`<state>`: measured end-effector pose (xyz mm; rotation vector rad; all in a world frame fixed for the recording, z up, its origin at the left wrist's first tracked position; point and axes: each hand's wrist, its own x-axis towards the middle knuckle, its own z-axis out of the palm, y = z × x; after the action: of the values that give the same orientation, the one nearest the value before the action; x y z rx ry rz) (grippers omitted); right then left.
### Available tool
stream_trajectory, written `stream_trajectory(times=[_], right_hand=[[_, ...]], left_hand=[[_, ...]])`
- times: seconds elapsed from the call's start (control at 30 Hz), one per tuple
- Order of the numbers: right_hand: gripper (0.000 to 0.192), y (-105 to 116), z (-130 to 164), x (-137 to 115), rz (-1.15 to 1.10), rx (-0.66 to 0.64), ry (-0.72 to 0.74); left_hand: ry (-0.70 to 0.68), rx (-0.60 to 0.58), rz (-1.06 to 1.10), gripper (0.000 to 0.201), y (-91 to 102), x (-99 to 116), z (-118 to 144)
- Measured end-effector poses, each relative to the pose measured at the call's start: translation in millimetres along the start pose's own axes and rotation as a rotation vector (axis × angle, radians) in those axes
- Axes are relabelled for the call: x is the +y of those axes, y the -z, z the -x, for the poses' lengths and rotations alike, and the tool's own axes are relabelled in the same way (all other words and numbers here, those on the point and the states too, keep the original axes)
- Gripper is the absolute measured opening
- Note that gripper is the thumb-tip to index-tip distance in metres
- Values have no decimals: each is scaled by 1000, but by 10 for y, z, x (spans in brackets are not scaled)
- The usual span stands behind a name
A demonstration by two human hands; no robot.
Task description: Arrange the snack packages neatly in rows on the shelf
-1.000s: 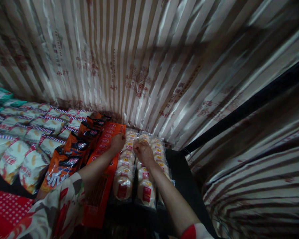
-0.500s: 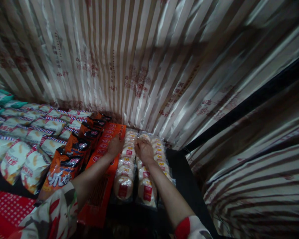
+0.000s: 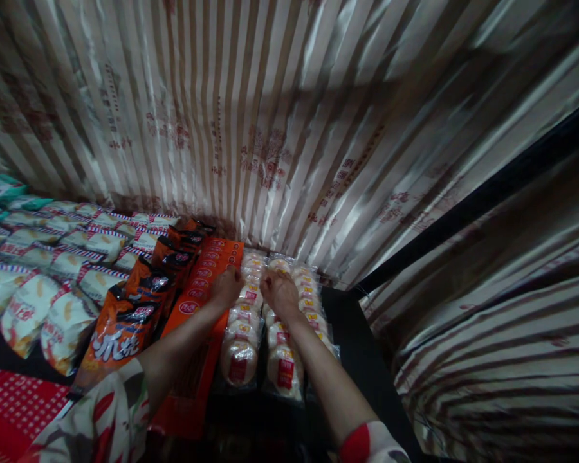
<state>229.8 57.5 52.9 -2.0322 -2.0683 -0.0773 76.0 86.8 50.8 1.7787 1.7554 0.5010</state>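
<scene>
I see my left hand and right hand resting close together on the rows of wrapped buns, beside the orange packet. In the dim light I cannot tell whether either grips one.

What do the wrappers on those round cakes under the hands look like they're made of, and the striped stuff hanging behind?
The round cake wrappers look like thin clear plastic film: glossy, with the pale cakes showing through. The striped backdrop looks like satiny fabric or possibly plastic sheeting; it shines along its folds, so which one stays open. Both the left hand and right hand rest on the packs.
</scene>
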Motion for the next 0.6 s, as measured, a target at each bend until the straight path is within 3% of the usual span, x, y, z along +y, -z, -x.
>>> stream_trajectory(times=[0.17, 0.33, 0.47, 0.6], right_hand=[[15, -20, -26, -33, -19, -9, 4], [19, 9, 83, -51, -22, 106, 63], [17, 86, 260, -71, -108, 0, 153], [16, 145, 389, -105, -116, -89, 152]], left_hand=[[16, 14, -3, 12, -18, -22, -15], [11, 17, -7, 11, -32, -39, -30], [6, 16, -29, 13, -32, -38, -40], [22, 13, -37, 14, -23, -9, -31]])
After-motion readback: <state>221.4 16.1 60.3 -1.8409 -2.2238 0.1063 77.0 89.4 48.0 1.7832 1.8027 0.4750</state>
